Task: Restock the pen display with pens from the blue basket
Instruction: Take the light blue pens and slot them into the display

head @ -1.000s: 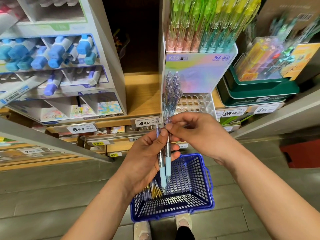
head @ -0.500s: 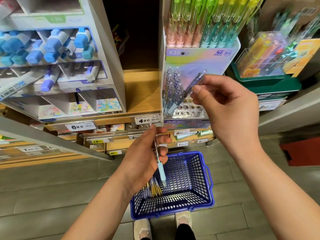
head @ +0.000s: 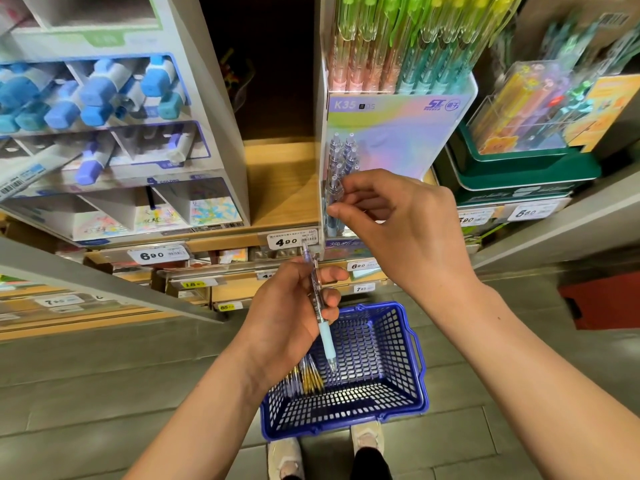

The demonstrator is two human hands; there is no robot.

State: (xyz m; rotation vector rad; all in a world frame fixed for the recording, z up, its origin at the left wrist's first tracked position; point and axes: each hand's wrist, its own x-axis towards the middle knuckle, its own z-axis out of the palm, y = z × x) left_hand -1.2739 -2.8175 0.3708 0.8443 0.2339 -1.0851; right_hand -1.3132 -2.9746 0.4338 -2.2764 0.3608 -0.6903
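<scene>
From the head camera, the pen display (head: 398,133) stands on a wooden shelf (head: 280,188), its iridescent front panel marked K35, and everything else is placed from it. In its upper tier stand pink, green and teal pens (head: 398,39). Against its lower left edge a cluster of clear pens (head: 341,157) stands upright.

The right hand (head: 405,233) is at that lower left edge, thumb and forefinger pinched at the clear cluster; it seems to grip one pen there, though the fingers hide the contact, so I cannot tell for certain.

Below the display and slightly left, the left hand (head: 294,313) is closed around a single clear pen with a pale blue grip (head: 320,313), held nearly upright, tip down, cap end just under the 4.90 price tag (head: 292,240).

Directly beneath the display, on the grey floor (head: 104,393), sits the blue basket (head: 408,403). A few more pens with gold tips (head: 310,377) lie in its left corner, partly behind the left hand.

Left of the display stands a white rack of blue erasers (head: 97,95).
</scene>
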